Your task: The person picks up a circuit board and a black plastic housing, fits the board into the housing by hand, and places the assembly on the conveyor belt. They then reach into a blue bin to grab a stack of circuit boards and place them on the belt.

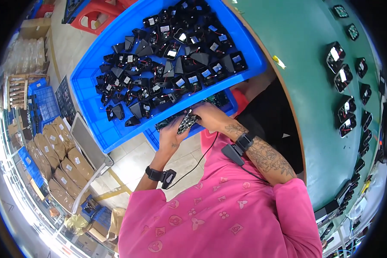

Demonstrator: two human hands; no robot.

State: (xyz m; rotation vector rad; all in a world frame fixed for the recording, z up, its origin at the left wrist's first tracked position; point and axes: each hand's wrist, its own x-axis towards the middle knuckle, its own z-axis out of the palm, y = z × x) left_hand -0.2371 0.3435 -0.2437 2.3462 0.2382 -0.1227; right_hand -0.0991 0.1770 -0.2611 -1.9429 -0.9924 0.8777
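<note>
Below the near rim of a large blue bin (167, 112), my two hands are close together. My left hand (171, 132) is closed around a small circuit board (187, 122) with dense pale and dark markings, tilted on edge. My right hand (211, 117) meets the same board from the other side, its fingers bent and partly hidden. Under them is a second, lower blue bin (149, 136), with green circuit boards (220, 99) showing inside it. The large bin is full of black plastic housings (172, 50) with red wires and pale rectangular pieces.
On the right stretches a green tabletop (305, 86) with rows of black housings (343, 77) and a yellow scrap (278, 62). A red stool (94, 16) stands beyond the bin. Brown paper-wrapped packages (60, 150) and a cart handle (88, 187) are at left. A black cable (198, 162) hangs between my forearms.
</note>
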